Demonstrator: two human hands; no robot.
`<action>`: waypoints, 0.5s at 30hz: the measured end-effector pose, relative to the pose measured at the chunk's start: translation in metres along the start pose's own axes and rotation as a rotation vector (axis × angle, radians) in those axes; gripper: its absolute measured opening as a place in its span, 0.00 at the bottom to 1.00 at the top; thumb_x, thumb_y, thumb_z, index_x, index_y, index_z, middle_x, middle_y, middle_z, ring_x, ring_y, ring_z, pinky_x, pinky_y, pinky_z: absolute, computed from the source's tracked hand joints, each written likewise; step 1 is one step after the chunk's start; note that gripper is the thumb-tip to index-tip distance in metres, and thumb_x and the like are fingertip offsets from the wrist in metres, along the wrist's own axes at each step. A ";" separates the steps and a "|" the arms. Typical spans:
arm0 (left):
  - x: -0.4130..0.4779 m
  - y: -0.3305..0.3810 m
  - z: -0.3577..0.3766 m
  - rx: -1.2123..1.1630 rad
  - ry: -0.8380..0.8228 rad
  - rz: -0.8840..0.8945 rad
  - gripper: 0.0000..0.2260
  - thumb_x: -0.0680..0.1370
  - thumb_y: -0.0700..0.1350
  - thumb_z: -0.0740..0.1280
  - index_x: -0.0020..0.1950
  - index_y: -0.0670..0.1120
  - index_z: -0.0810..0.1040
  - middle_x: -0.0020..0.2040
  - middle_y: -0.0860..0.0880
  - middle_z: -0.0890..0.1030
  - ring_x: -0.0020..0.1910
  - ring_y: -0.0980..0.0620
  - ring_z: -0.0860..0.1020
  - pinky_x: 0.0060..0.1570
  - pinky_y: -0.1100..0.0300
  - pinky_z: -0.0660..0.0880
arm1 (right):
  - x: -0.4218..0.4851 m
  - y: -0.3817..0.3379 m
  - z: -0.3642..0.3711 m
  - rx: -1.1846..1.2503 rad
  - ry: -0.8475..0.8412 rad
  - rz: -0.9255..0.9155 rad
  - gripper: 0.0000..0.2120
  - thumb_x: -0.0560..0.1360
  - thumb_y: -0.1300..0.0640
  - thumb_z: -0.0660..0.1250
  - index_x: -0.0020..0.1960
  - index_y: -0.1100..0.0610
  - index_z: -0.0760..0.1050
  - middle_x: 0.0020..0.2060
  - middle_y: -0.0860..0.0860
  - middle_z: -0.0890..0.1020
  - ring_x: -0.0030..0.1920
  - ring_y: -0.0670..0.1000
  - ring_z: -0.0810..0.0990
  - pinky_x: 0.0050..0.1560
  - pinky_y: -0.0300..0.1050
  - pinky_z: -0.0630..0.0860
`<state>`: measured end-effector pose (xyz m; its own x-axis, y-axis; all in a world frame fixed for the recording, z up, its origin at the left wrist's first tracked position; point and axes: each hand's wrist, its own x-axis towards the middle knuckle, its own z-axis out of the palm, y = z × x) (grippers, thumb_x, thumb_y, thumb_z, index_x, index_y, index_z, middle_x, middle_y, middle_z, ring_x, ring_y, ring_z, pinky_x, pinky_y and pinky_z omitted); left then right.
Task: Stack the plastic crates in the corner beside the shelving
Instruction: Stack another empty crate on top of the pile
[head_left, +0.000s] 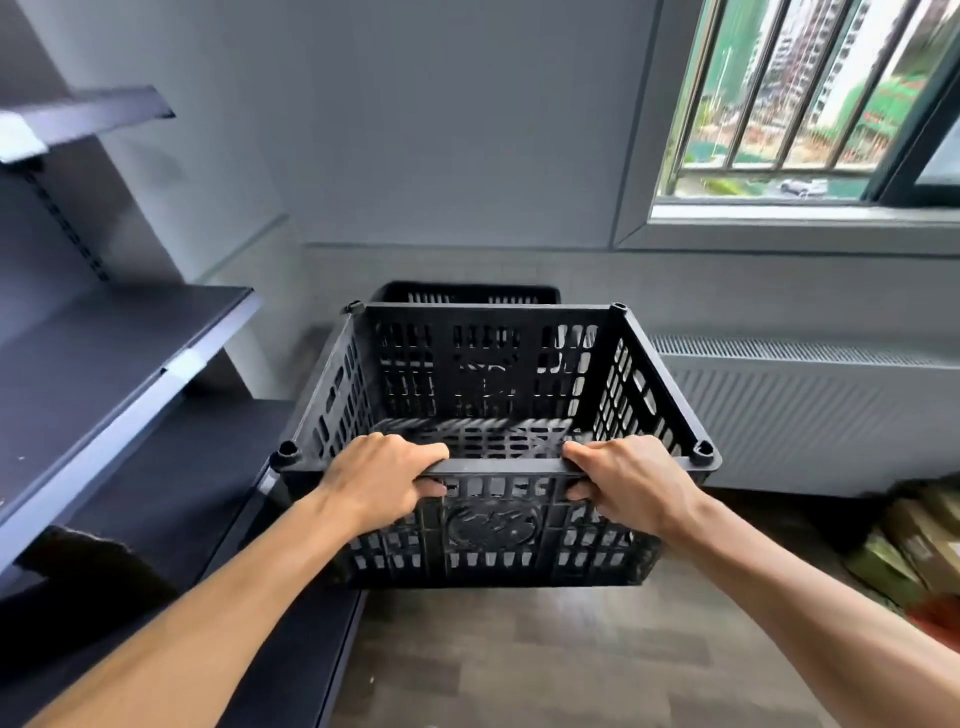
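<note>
Both hands, left hand and right hand, clench the near rim of a black slotted plastic crate, held before another black crate.

Left hand and right hand clasp the near rim of a black crate before another crate

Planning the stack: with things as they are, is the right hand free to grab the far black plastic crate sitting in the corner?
Probably not: the right hand and left hand both grip the near rim of the carried black slotted crate, which sits between them and the corner crate.
</note>
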<state>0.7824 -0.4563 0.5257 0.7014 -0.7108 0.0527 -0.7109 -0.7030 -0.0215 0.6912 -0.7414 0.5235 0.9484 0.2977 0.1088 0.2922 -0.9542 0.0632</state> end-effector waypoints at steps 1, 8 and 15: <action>0.001 -0.001 -0.009 0.011 0.021 -0.001 0.15 0.78 0.61 0.63 0.61 0.55 0.73 0.42 0.50 0.84 0.44 0.46 0.83 0.45 0.53 0.78 | 0.002 0.001 -0.008 -0.014 0.018 -0.003 0.11 0.76 0.48 0.66 0.54 0.52 0.70 0.43 0.46 0.82 0.40 0.52 0.83 0.36 0.48 0.77; 0.013 -0.012 -0.053 0.051 0.130 0.004 0.14 0.78 0.61 0.64 0.57 0.54 0.73 0.40 0.51 0.83 0.41 0.48 0.82 0.41 0.54 0.75 | 0.018 0.010 -0.054 -0.040 0.129 -0.032 0.11 0.77 0.49 0.67 0.55 0.53 0.71 0.41 0.46 0.82 0.37 0.50 0.83 0.37 0.48 0.80; 0.037 -0.045 -0.073 0.120 0.211 0.017 0.18 0.78 0.62 0.62 0.61 0.53 0.73 0.40 0.51 0.83 0.40 0.49 0.83 0.40 0.55 0.73 | 0.055 0.015 -0.073 -0.080 0.187 -0.027 0.13 0.78 0.50 0.65 0.59 0.55 0.71 0.44 0.46 0.83 0.37 0.49 0.83 0.41 0.48 0.81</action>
<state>0.8364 -0.4493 0.6017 0.6543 -0.7107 0.2585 -0.7021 -0.6979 -0.1417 0.7387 -0.7372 0.6031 0.8989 0.3306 0.2876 0.2999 -0.9427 0.1461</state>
